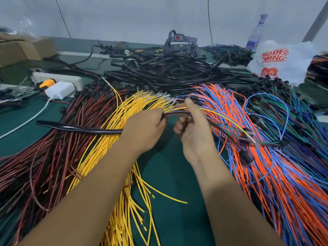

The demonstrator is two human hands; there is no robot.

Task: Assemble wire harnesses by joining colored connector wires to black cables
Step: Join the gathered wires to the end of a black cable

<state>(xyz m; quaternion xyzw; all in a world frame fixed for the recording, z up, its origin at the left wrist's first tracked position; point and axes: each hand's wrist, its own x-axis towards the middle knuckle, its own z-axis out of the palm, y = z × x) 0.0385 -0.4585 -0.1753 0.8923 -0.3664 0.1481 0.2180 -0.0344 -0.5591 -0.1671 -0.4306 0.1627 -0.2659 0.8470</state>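
At mid-frame a glossy black cable [79, 127] runs from the left into the left hand [145, 128], whose curled fingers grip it. The right hand [190, 125] pinches thin coloured wires [229, 121] at the cable's end — thumb up. Yellow wires [113, 153] fan lower left, orange-and-blue wires [266, 174] right, over the green table [170, 183].

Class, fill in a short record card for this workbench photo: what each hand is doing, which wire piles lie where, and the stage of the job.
left hand: grips a black cable that trails off to the left
right hand: pinches thin coloured wires at the cable's end
left pile: red-and-black wires
middle pile: yellow wires
right pile: orange-and-blue wires
behind: heap of black cables
stage: joining under way, not finished
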